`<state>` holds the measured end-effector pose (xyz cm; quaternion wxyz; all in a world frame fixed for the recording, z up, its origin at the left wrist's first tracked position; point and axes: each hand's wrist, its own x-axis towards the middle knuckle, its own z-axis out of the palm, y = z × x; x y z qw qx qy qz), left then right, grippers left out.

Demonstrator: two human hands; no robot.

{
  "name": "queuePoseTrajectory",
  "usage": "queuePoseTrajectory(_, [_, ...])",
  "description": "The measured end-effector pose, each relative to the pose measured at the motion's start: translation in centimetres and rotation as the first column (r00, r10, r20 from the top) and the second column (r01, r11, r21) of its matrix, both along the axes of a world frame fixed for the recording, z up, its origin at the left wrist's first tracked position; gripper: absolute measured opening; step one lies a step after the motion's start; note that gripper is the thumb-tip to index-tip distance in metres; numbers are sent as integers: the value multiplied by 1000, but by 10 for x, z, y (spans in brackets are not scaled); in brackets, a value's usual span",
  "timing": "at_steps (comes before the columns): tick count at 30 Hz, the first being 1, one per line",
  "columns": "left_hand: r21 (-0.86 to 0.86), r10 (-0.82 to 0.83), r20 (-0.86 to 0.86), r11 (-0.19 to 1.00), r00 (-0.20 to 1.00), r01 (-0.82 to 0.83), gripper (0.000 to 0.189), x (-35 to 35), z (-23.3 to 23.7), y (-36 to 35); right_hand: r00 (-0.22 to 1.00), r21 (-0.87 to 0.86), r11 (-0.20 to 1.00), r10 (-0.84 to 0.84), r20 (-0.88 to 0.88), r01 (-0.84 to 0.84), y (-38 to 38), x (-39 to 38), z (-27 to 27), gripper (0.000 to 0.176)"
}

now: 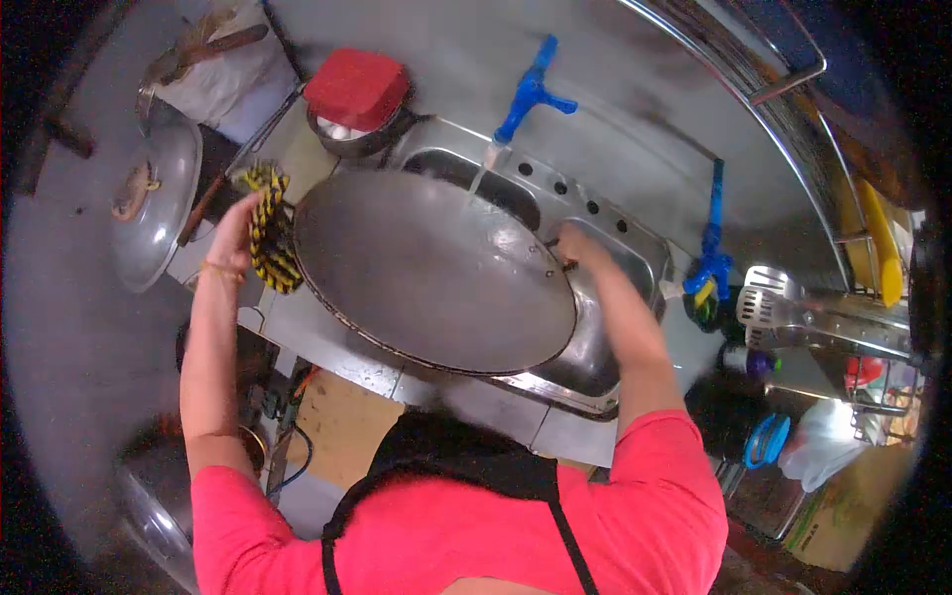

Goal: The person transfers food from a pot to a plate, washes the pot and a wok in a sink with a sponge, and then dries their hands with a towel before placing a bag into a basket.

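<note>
A large, wide wok (426, 278) is held over the double sink (620, 263), tilted, its inner side facing me. A thin stream of water (477, 180) runs from the left blue tap (531, 94) into it. My left hand (233, 238) is closed on a yellow-and-black striped cloth (270, 233), pressed against the wok's left rim; the handle there is mostly covered. On the opposite side my right hand (577, 243) is wrapped round the wok's right handle, with some fingers hidden.
A red container (357, 87) sits on a dark pot behind the left side. Another blue tap (711, 253) is at the right. Slotted spatulas (772, 297) hang by the rack. A metal lid (164, 218) stands at far left.
</note>
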<state>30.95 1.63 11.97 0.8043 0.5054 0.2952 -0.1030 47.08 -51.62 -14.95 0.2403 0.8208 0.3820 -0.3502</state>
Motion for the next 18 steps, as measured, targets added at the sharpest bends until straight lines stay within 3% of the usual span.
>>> queuePoseTrajectory(1, [-12,17,-55,1000,998,-18,22,-7,-20,8,975,24,975,-220,25,219,6,-12,45,26])
queuePoseTrajectory(3, [-81,-13,-164,997,986,0,23,-26,-33,-1,780,165,778,-623,68,607,23,-39,148,22])
queuePoseTrajectory(5, [-82,-68,-263,995,962,48,25,-40,-53,-5,825,133,823,-562,57,552,-3,-24,143,24])
queuePoseTrajectory(6, [-10,18,-227,1000,974,-21,28,-50,-83,3,866,104,865,-498,43,491,-15,-19,141,26])
queuePoseTrajectory(7, [-33,-14,-205,999,979,8,30,-56,-97,-1,867,100,866,-496,45,490,-20,-17,149,26])
queuePoseTrajectory(9, [-109,-97,-289,992,952,68,30,-62,-152,6,666,367,645,-741,85,670,-26,-18,185,25])
queuePoseTrajectory(10, [-115,-102,-287,991,953,72,30,-60,-146,-9,664,365,645,-743,91,672,-22,-26,212,25])
queuePoseTrajectory(12, [-83,-83,-448,995,890,50,30,-53,-123,-49,581,523,597,-784,219,608,-2,-54,272,26])
queuePoseTrajectory(13, [-87,-85,-446,995,891,51,30,-50,-143,-51,580,522,599,-783,224,607,2,-64,288,26])
queuePoseTrajectory(15, [-85,-4,-324,996,946,-25,30,-39,-198,-55,497,681,525,-826,265,511,6,-80,309,26])
queuePoseTrajectory(16, [-67,69,-293,993,954,-93,30,-33,-195,-67,503,680,531,-822,267,506,6,-89,312,26])
queuePoseTrajectory(17, [-50,145,-261,985,954,-163,29,-25,-191,-78,431,755,478,-856,285,449,5,-98,314,25])
queuePoseTrajectory(18, [-143,48,-189,987,981,-76,29,-16,-238,-59,359,821,424,-887,291,382,4,-105,314,25])
